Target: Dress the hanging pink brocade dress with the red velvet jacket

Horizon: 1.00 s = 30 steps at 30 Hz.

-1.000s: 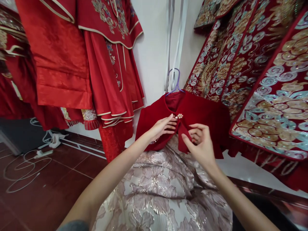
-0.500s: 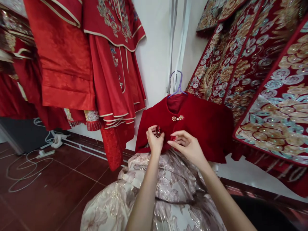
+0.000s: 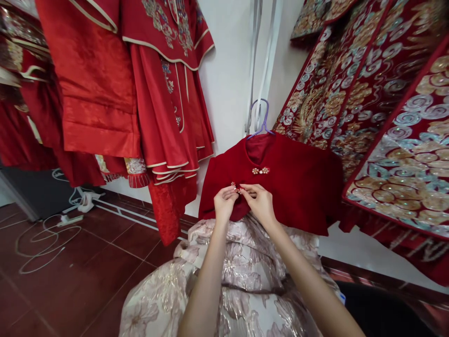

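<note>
A dark red velvet jacket (image 3: 298, 187) hangs on a purple hanger (image 3: 264, 122), its round collar facing me. At its neck sits a fastened-looking beaded clasp (image 3: 260, 171) with pearl-like flowers. Lower on the jacket front, my left hand (image 3: 225, 202) and my right hand (image 3: 260, 202) meet, fingertips nearly touching. Both pinch a second small beaded clasp (image 3: 239, 190), partly hidden by the fingers. Whether its two halves are joined I cannot tell. Below, a shiny cream and pale pink floral brocade garment (image 3: 235, 262) spreads under my forearms.
Red garments with pale trim (image 3: 163, 107) hang at the left, and heavily embroidered red ones (image 3: 379, 117) at the right. White rack rails (image 3: 122, 217) and loose cables (image 3: 47, 238) lie over the tiled floor (image 3: 91, 281). A black surface (image 3: 382, 311) shows at lower right.
My right hand has moved left to meet my left hand, and the gap between them has closed. Its fingers now pinch at the small clasp. The view has shifted slightly.
</note>
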{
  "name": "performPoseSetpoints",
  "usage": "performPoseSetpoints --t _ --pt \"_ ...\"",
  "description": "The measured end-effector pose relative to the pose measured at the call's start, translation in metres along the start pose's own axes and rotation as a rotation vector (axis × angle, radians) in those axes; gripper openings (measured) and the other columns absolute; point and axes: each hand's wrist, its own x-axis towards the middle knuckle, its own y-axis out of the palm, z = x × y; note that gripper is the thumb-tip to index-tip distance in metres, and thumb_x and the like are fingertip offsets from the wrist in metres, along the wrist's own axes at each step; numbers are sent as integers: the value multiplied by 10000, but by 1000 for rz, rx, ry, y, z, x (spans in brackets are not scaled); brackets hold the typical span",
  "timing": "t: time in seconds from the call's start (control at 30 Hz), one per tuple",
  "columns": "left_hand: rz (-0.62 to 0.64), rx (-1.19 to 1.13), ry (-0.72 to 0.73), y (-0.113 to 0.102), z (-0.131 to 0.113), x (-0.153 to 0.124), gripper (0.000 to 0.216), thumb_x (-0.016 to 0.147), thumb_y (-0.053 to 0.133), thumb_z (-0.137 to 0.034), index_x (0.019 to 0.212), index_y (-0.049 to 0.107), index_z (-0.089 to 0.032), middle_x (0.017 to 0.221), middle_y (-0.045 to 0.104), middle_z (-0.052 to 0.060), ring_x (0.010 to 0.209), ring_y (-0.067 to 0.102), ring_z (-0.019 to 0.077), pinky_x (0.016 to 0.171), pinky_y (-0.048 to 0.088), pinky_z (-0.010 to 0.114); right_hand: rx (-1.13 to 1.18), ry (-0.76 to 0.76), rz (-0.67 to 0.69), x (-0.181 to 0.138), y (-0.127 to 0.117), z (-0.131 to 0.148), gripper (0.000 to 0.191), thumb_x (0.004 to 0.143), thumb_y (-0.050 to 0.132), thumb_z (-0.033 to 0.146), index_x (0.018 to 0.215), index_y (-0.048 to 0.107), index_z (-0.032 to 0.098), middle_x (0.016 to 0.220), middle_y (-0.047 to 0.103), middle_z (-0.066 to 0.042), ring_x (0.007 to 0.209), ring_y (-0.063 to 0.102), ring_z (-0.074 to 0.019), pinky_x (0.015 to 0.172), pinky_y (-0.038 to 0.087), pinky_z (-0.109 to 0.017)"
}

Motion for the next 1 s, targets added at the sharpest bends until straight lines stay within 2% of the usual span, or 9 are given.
performPoseSetpoints --t 0.3,0.73,1.0 --pt "-14 -12 -4 -1 -3 0 299 576 788 -237 831 705 -105 838 724 103 804 676 181 851 517 344 -16 -56 -36 1 11 2 270 844 545 302 1000 715 162 931 655 -69 716 631 -127 666 575 -252" --pt "27 54 22 -6 -1 2 200 655 720 -217 819 711 -104 801 729 91 734 683 170 817 537 347 -32 -71 -5 2 11 2 256 846 557 322 984 708 168 916 612 -66 719 597 -128 668 568 -253" --pt "87 144 25 -6 0 5 91 696 656 -159 779 670 -124 783 711 67 745 664 149 796 527 304 -77 -56 23 5 15 -2 238 856 514 310 936 691 172 946 622 -79 735 603 -140 667 564 -265"
